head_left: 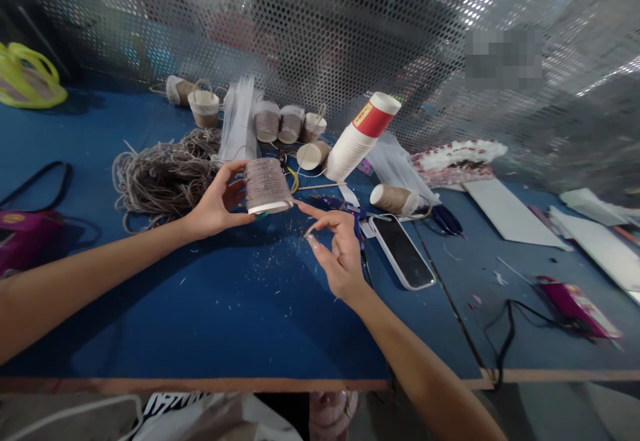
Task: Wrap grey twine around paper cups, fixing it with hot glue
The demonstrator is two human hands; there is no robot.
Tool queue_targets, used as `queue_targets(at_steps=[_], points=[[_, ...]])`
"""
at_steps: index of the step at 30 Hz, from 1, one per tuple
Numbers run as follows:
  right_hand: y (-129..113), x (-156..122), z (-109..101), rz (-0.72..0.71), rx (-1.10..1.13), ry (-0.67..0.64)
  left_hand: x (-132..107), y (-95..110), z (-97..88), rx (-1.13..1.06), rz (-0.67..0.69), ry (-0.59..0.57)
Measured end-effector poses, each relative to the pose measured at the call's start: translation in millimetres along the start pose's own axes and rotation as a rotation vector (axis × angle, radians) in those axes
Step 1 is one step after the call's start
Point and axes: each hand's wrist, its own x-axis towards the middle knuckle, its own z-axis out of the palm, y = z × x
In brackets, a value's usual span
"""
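Observation:
My left hand (219,202) grips a paper cup wrapped in grey-brown cord (267,186), held upside down with its white rim low, just above the blue table (200,308). My right hand (336,248) hovers just right of the cup. Its index finger points at the rim and the other fingers are spread, holding nothing. Behind the left hand lies a loose tangle of the same cord (163,176).
A leaning stack of white paper cups with a red one (361,136) stands behind. Several cord-wrapped cups (280,123) line the back. A phone (403,251), a glue gun (575,301), white card sheets (510,214) and a perforated metal screen (320,34) surround the work area.

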Motion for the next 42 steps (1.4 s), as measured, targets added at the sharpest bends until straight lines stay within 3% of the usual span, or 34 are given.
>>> queue_targets(at_steps=[5, 8, 11, 16, 20, 25, 31, 38, 40, 42], points=[[4, 0, 0, 0.017, -0.003, 0.242, 0, -2, -1.7, -0.004, 0.016, -0.033], [5, 1, 1, -0.044, 0.034, 0.374, 0, -4, -2.8, 0.012, 0.008, -0.04], [1, 0, 1, -0.111, 0.003, 0.31, 0, -5, -3.2, 0.026, 0.01, -0.038], [-8, -2, 3, -0.196, 0.005, -0.031, 1, -6, -2.7, -0.001, 0.052, -0.026], [-9, -2, 3, -0.168, -0.087, -0.061, 2, -8, -1.5, -0.064, 0.071, -0.017], [-4, -1, 2, -0.109, 0.044, -0.02, 1, -5, -0.3, -0.117, 0.068, -0.031], [-2, 3, 2, 0.065, 0.306, 0.088, 1, -2, -2.8, -0.109, 0.059, -0.029], [11, 6, 0, 0.269, 0.17, 0.394, 0, -5, -4.9, -0.097, 0.045, -0.016], [15, 6, -1, 0.258, 0.104, 0.463, 0, -4, -5.9, -0.102, 0.038, -0.014], [14, 5, -1, 0.173, 0.023, 0.43, 1, -3, -6.4, -0.118, 0.032, -0.017]])
